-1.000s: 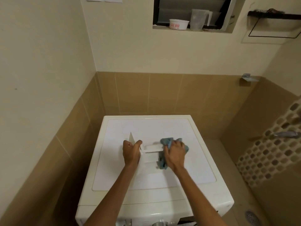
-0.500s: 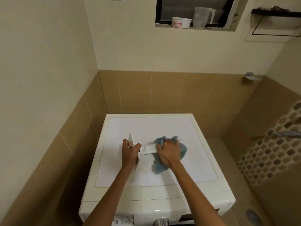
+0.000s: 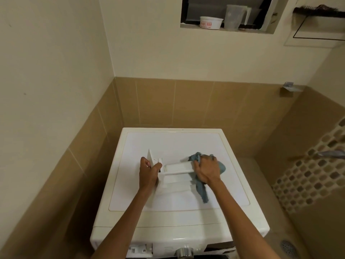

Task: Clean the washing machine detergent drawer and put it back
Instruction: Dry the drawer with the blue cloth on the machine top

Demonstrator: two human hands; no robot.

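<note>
The white detergent drawer [image 3: 177, 169] lies on top of the white washing machine [image 3: 186, 221], its front panel standing up at the left. My left hand [image 3: 149, 172] grips that front panel end. My right hand [image 3: 207, 170] holds a blue-grey cloth [image 3: 200, 189] bunched against the drawer's right end, with a strip of cloth hanging toward me. The empty drawer slot [image 3: 139, 250] shows at the machine's front, lower left, beside the round dial [image 3: 184, 252].
Tiled walls close in on the left and behind the machine. A window ledge high up holds a white tub [image 3: 211, 22] and a clear jug [image 3: 235, 16]. A floor drain [image 3: 289, 248] and a tap [image 3: 332, 153] are at the right.
My right hand with the cloth has slid right along the drawer to its far end, uncovering the compartments. My left hand has kept its grip on the front panel.
</note>
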